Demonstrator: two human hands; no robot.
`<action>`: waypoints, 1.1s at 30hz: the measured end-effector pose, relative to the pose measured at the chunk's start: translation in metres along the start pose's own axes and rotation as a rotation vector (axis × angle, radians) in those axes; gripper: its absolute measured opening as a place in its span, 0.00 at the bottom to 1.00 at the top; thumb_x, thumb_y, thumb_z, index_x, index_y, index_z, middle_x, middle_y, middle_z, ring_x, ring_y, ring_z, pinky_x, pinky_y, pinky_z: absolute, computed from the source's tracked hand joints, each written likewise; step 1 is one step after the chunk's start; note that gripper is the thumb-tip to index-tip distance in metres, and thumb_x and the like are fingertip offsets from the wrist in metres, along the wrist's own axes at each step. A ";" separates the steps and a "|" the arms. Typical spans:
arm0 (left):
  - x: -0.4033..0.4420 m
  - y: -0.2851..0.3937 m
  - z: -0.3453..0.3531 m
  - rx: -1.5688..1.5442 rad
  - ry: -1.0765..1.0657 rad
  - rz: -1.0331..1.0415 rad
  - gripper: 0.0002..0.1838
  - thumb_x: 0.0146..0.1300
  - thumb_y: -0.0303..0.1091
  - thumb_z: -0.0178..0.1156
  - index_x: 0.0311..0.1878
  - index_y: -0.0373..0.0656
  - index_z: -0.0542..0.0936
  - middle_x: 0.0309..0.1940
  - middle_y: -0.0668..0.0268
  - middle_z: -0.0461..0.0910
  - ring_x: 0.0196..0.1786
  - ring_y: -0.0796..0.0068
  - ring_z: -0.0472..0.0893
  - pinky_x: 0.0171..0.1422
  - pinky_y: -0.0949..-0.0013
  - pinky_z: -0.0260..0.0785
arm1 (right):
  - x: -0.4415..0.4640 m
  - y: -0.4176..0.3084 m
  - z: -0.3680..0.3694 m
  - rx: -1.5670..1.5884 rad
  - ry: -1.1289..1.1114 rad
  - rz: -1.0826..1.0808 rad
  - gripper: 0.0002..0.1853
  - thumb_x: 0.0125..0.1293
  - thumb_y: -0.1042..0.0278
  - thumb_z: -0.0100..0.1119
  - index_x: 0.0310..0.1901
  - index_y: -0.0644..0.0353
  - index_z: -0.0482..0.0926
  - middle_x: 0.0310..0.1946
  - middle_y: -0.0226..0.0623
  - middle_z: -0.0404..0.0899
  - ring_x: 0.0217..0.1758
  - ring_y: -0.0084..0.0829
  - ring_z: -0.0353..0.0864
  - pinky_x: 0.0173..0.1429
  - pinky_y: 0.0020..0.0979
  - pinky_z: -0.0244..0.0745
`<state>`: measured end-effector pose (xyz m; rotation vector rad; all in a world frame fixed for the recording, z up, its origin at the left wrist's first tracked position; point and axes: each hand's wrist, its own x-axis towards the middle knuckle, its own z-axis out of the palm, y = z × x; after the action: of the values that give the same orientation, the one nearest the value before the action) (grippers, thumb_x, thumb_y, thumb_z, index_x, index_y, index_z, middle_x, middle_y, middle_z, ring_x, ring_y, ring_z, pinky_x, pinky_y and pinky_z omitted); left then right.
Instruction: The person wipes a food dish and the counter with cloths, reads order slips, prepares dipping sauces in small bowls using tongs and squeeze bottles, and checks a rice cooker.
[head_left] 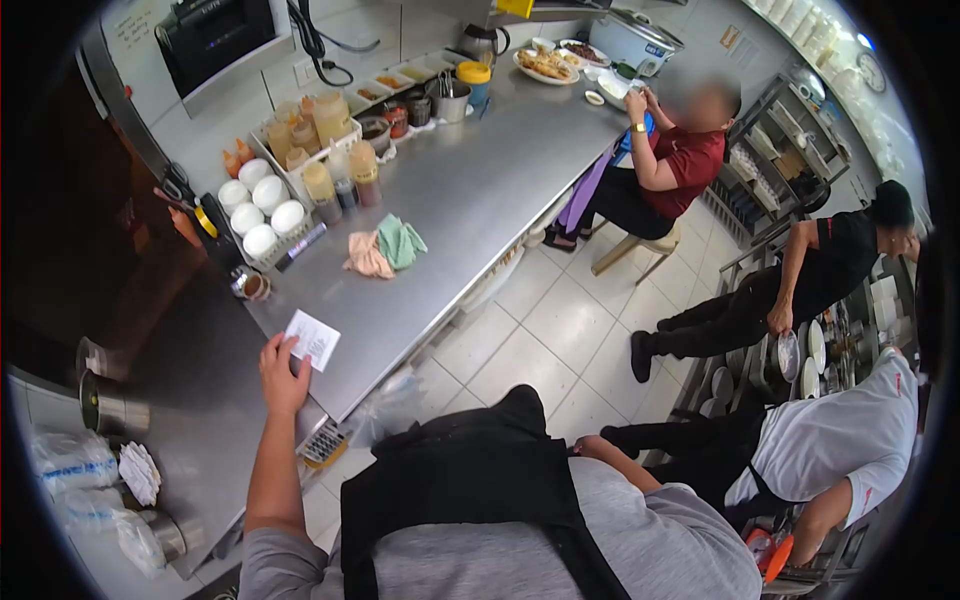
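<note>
On the steel counter (455, 190), a white slip of paper (314, 340) with printed lines lies near the corner. My left hand (284, 375) rests at the slip's left edge, fingers and thumb apart and touching it. My right hand (590, 447) is low beside my body, close to the black strap; its fingers are mostly hidden. Beyond the slip are a crumpled peach and green cloth (387, 248) and a marker (302, 246). A small jar (250, 284) stands to the left of the slip.
White cups (262, 205) fill a basket beside sauce bottles (330, 118). Plates of food (546, 66) stand at the far end. A person in red (680, 165) sits there on a stool. Two people (800, 290) (830, 440) work at the dish racks on the right.
</note>
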<state>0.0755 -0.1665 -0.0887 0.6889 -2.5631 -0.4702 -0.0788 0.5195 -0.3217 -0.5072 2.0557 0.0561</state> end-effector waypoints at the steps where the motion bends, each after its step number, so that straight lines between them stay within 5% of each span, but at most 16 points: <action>1: -0.003 -0.004 0.003 -0.008 0.007 0.021 0.21 0.57 0.37 0.66 0.56 0.48 0.79 0.62 0.56 0.71 0.64 0.50 0.70 0.70 0.53 0.62 | 0.011 -0.011 -0.009 -0.067 -0.021 0.005 0.23 0.54 0.79 0.56 0.52 0.47 0.84 0.53 0.40 0.83 0.58 0.46 0.80 0.59 0.40 0.76; 4: 0.003 -0.006 0.006 -0.017 0.015 0.051 0.23 0.56 0.37 0.67 0.56 0.48 0.78 0.61 0.56 0.71 0.64 0.49 0.69 0.69 0.51 0.62 | -0.003 -0.077 -0.058 0.056 0.131 0.085 0.21 0.58 0.76 0.55 0.52 0.49 0.83 0.51 0.43 0.83 0.57 0.46 0.81 0.58 0.41 0.77; 8: 0.005 -0.007 0.005 -0.017 -0.034 0.043 0.24 0.57 0.38 0.67 0.58 0.47 0.77 0.61 0.55 0.70 0.65 0.49 0.68 0.69 0.50 0.61 | 0.030 -0.156 -0.083 0.063 0.323 -0.129 0.13 0.65 0.66 0.54 0.49 0.50 0.84 0.44 0.48 0.84 0.49 0.52 0.83 0.53 0.46 0.78; 10: 0.005 -0.004 0.000 -0.021 -0.051 0.049 0.24 0.59 0.39 0.65 0.59 0.46 0.77 0.62 0.53 0.69 0.65 0.48 0.68 0.69 0.49 0.60 | 0.013 -0.220 -0.115 0.005 0.249 -0.172 0.14 0.64 0.64 0.55 0.49 0.56 0.83 0.45 0.51 0.84 0.50 0.51 0.82 0.53 0.47 0.77; 11: 0.004 -0.004 0.000 -0.015 -0.069 0.049 0.24 0.59 0.39 0.65 0.59 0.46 0.77 0.62 0.53 0.69 0.65 0.48 0.68 0.69 0.49 0.60 | 0.032 -0.237 -0.111 0.034 0.175 -0.132 0.15 0.61 0.73 0.53 0.48 0.54 0.85 0.47 0.51 0.83 0.51 0.52 0.82 0.53 0.45 0.79; 13: 0.004 -0.007 0.000 0.000 -0.042 0.085 0.25 0.59 0.40 0.65 0.60 0.47 0.77 0.62 0.53 0.69 0.65 0.48 0.68 0.69 0.48 0.59 | 0.065 -0.261 -0.094 0.025 0.182 -0.244 0.14 0.63 0.68 0.54 0.49 0.54 0.84 0.47 0.51 0.84 0.53 0.52 0.81 0.56 0.46 0.77; 15: 0.007 -0.012 0.002 -0.044 -0.054 0.090 0.25 0.61 0.40 0.63 0.61 0.47 0.76 0.65 0.52 0.68 0.68 0.47 0.66 0.72 0.47 0.56 | 0.095 -0.291 -0.073 0.675 0.168 -0.394 0.15 0.65 0.62 0.53 0.49 0.54 0.84 0.49 0.51 0.83 0.56 0.51 0.80 0.60 0.45 0.75; 16: 0.009 -0.012 0.001 -0.040 -0.092 0.117 0.24 0.62 0.40 0.62 0.62 0.47 0.76 0.67 0.54 0.66 0.70 0.48 0.64 0.73 0.46 0.54 | 0.090 -0.307 -0.075 0.685 0.248 -0.455 0.16 0.64 0.60 0.52 0.49 0.54 0.84 0.49 0.51 0.83 0.56 0.51 0.80 0.60 0.45 0.75; 18: 0.007 -0.016 0.003 -0.055 -0.220 0.125 0.24 0.65 0.39 0.58 0.65 0.49 0.74 0.73 0.60 0.62 0.76 0.49 0.58 0.78 0.44 0.46 | 0.073 -0.319 -0.083 0.127 0.555 -0.467 0.19 0.64 0.55 0.50 0.49 0.54 0.83 0.50 0.52 0.82 0.57 0.50 0.80 0.62 0.43 0.74; 20: 0.007 -0.018 0.000 -0.036 -0.253 0.148 0.25 0.66 0.39 0.58 0.66 0.49 0.73 0.73 0.61 0.62 0.77 0.50 0.57 0.78 0.44 0.44 | 0.075 -0.318 -0.080 0.091 0.655 -0.602 0.18 0.63 0.59 0.54 0.51 0.55 0.82 0.51 0.50 0.82 0.57 0.49 0.80 0.62 0.41 0.74; 21: 0.009 -0.018 0.000 -0.022 -0.291 0.166 0.26 0.66 0.40 0.57 0.67 0.50 0.73 0.73 0.62 0.63 0.77 0.52 0.56 0.78 0.44 0.43 | 0.084 -0.309 -0.075 0.090 0.668 -0.600 0.18 0.63 0.59 0.54 0.51 0.55 0.82 0.51 0.50 0.82 0.57 0.49 0.80 0.62 0.41 0.74; 23: 0.009 -0.020 0.000 -0.064 -0.303 0.171 0.28 0.65 0.43 0.58 0.69 0.51 0.71 0.74 0.63 0.62 0.78 0.50 0.54 0.78 0.40 0.41 | 0.098 -0.289 -0.068 -0.005 0.172 -0.300 0.19 0.59 0.70 0.57 0.53 0.52 0.81 0.52 0.45 0.82 0.58 0.47 0.79 0.61 0.42 0.75; 26: 0.012 -0.013 -0.004 -0.035 -0.345 0.204 0.31 0.64 0.46 0.60 0.70 0.51 0.70 0.74 0.64 0.61 0.78 0.47 0.53 0.77 0.36 0.40 | 0.037 -0.305 -0.086 0.026 0.064 0.062 0.23 0.55 0.78 0.57 0.53 0.48 0.82 0.52 0.43 0.82 0.60 0.46 0.79 0.60 0.43 0.76; 30: 0.011 -0.015 -0.003 -0.031 -0.358 0.216 0.35 0.60 0.49 0.62 0.71 0.52 0.68 0.75 0.63 0.60 0.78 0.46 0.51 0.76 0.34 0.38 | 0.002 -0.306 -0.082 0.095 0.030 0.127 0.24 0.57 0.79 0.52 0.53 0.47 0.82 0.52 0.44 0.83 0.60 0.46 0.79 0.61 0.43 0.75; 33: 0.010 -0.014 -0.005 -0.022 -0.350 0.231 0.35 0.61 0.49 0.62 0.71 0.51 0.68 0.75 0.63 0.60 0.78 0.46 0.52 0.76 0.34 0.40 | -0.011 -0.305 -0.073 0.073 0.093 0.081 0.16 0.59 0.73 0.58 0.49 0.51 0.83 0.50 0.45 0.83 0.58 0.46 0.81 0.58 0.44 0.77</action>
<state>0.0757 -0.1843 -0.0876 0.3160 -2.9121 -0.5822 -0.0195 0.2274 -0.2243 -0.3872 2.1602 0.0061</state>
